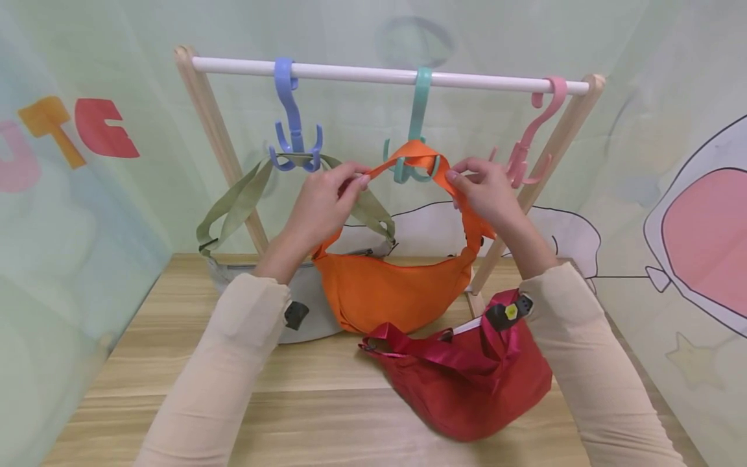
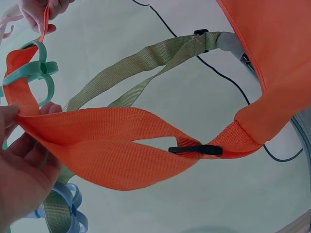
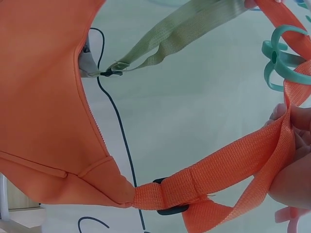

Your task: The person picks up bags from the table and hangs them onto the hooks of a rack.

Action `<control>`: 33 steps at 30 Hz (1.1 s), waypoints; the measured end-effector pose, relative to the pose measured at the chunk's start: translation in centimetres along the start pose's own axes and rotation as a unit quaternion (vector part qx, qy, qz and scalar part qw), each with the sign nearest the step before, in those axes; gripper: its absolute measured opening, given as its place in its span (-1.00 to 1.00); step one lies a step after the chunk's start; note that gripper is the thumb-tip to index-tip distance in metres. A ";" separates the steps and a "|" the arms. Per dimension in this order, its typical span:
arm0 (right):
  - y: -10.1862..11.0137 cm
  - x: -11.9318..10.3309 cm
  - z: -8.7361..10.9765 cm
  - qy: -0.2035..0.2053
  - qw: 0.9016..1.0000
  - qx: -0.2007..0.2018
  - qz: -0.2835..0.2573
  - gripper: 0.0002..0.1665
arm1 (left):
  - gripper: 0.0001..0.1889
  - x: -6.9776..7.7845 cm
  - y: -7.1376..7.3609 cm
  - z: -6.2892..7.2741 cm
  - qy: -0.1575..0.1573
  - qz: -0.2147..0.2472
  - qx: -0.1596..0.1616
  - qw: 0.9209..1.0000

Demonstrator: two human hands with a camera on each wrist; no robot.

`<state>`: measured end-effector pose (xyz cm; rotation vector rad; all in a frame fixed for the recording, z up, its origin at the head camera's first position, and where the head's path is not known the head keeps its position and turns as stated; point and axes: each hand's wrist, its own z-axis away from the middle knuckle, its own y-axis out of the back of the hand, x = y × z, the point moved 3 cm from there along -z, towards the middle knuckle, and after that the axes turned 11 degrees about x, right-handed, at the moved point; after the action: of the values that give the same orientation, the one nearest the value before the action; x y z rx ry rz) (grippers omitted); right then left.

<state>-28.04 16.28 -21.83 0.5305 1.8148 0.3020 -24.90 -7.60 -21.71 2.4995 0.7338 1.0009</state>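
Note:
An orange bag [image 1: 403, 292] hangs with its strap [image 2: 107, 141] looped over the green hook [image 1: 420, 117] in the middle of the rail. My left hand [image 1: 323, 201] pinches the strap to the left of that hook. On the other side, my right hand [image 1: 487, 191] pinches the same strap between thumb and fingers. In the right wrist view the strap runs from a black buckle [image 3: 171, 196] up past the green prongs. Behind my left arm a grey bag [image 1: 315, 311] hangs by its olive strap [image 1: 239, 201] from the blue hook [image 1: 288, 117].
A red bag [image 1: 467, 389] lies on the wooden table [image 1: 315, 421] at front right, below my right forearm. The pink hook [image 1: 533, 136] hangs at the rail's right end with nothing on it. A white rail [image 1: 362, 72] spans two wooden posts [image 1: 210, 123].

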 end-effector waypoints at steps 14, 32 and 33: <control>-0.4 0.2 0.0 0.005 1.000 -0.005 -0.006 -0.73 | -0.78 0.1 0.1 -0.2 0.003 -0.004 -0.004 1.000; -0.5 0.5 0.2 -0.005 1.000 -0.009 0.000 -0.72 | -0.78 0.2 0.0 -0.4 0.014 -0.002 -0.013 1.000; -0.5 0.5 0.2 -0.005 1.000 -0.009 0.001 -0.71 | -0.78 0.2 0.0 -0.4 0.014 -0.002 -0.013 1.000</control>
<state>-28.05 16.05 -22.55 0.5204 1.8007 0.3153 -25.05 -7.42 -21.35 2.4660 0.7293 1.0399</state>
